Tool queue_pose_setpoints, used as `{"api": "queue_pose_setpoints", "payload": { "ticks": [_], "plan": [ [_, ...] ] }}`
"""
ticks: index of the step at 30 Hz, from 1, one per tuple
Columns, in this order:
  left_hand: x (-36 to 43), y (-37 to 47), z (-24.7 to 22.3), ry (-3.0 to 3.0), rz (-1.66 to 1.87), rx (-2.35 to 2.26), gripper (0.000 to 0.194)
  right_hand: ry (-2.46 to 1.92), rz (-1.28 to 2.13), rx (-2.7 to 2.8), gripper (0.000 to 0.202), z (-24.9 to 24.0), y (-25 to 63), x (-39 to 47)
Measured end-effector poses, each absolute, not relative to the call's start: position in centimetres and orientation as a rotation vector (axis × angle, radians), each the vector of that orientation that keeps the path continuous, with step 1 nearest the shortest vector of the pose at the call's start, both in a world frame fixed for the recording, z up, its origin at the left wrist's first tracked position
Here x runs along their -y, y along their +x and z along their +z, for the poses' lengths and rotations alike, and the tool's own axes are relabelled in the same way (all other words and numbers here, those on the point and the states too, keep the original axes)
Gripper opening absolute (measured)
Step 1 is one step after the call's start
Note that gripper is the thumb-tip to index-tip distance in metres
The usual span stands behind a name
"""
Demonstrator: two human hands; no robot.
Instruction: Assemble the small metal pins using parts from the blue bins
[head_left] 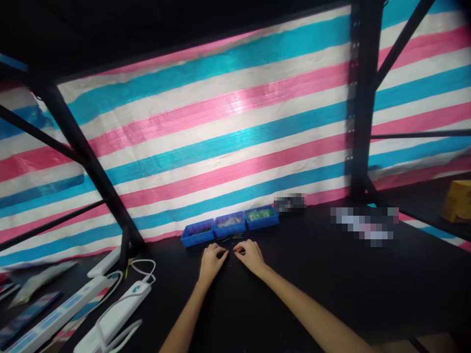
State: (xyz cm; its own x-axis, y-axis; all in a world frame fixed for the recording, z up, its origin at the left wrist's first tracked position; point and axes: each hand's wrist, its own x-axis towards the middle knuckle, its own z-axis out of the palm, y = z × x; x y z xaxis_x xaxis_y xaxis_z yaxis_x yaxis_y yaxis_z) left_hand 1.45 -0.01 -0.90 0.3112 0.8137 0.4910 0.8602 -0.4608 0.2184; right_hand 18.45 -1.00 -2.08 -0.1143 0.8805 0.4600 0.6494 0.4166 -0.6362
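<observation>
My left hand [211,260] and my right hand [250,254] rest close together on a black table [312,289], fingertips nearly touching. The fingers of both are curled around something very small between them; I cannot make out what it is. Just beyond the fingertips lie a few thin dark metal pieces [231,238]. Behind those stand three small blue trays in a row: the left tray [197,233] with dark parts, the middle tray [230,224] with pale parts, the right tray [261,216] with greenish parts.
A striped pink, white and blue tarp [228,137] hangs right behind the trays. Black frame posts [362,98] rise at left and right. White power strips [121,314] with cables lie at the lower left. A yellow box [458,200] sits far right.
</observation>
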Motion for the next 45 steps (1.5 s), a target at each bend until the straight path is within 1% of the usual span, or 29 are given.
{"api": "queue_pose_setpoints", "payload": {
  "ticks": [6, 10, 17, 20, 23, 29, 31, 34, 37, 42, 45],
  "plan": [
    [-0.4, 1.4, -1.0, -2.564, -0.875, 1.634, 0.027, -1.361, 0.381, 1.846, 0.011, -2.5, 18.5, 0.5],
    [-0.7, 1.4, -1.2, -2.6, -0.922, 1.626, 0.024, -1.347, 0.422, 1.83, 0.015, -2.7, 18.9, 0.3],
    [-2.9, 3.0, -1.5, -2.495, -0.874, 1.627, 0.022, -1.316, 0.447, 1.77, 0.02, -2.8, 19.2, -0.2],
    [-3.1, 3.6, -1.6, -2.508, -0.978, 1.55, 0.026, -1.402, 0.445, 1.812, 0.017, -2.8, 19.1, -0.2],
    [-2.2, 3.6, -1.4, -2.555, -1.167, 1.487, 0.024, -1.45, 0.404, 1.896, 0.011, -2.4, 19.1, -0.2],
    [-0.1, 4.4, -0.4, -2.639, -1.534, 1.502, 0.019, -1.652, 0.399, 2.034, 0.011, -0.4, 19.0, -2.3],
    [0.1, 4.8, -0.3, -2.619, -1.619, 1.557, 0.02, -1.702, 0.481, 2.038, 0.013, 0.2, 18.7, -3.3],
    [-0.1, 4.9, -0.4, -2.539, -1.705, 1.71, 0.012, -1.774, 0.538, 1.999, 0.019, 0.4, 18.3, -4.2],
    [-0.4, 4.6, -0.6, -2.43, -1.756, 1.876, 0.012, -1.694, 0.593, 1.923, 0.023, -0.2, 18.3, -4.2],
    [-0.8, 4.5, -0.6, -2.599, -1.559, 1.868, 0.021, -1.309, 0.968, 1.526, 0.027, -1.3, 18.2, -3.9],
    [-1.0, 4.7, -0.5, -2.667, -1.477, 1.82, 0.022, -1.222, 1.155, 1.301, 0.031, -1.4, 17.8, -3.7]
  ]
}}
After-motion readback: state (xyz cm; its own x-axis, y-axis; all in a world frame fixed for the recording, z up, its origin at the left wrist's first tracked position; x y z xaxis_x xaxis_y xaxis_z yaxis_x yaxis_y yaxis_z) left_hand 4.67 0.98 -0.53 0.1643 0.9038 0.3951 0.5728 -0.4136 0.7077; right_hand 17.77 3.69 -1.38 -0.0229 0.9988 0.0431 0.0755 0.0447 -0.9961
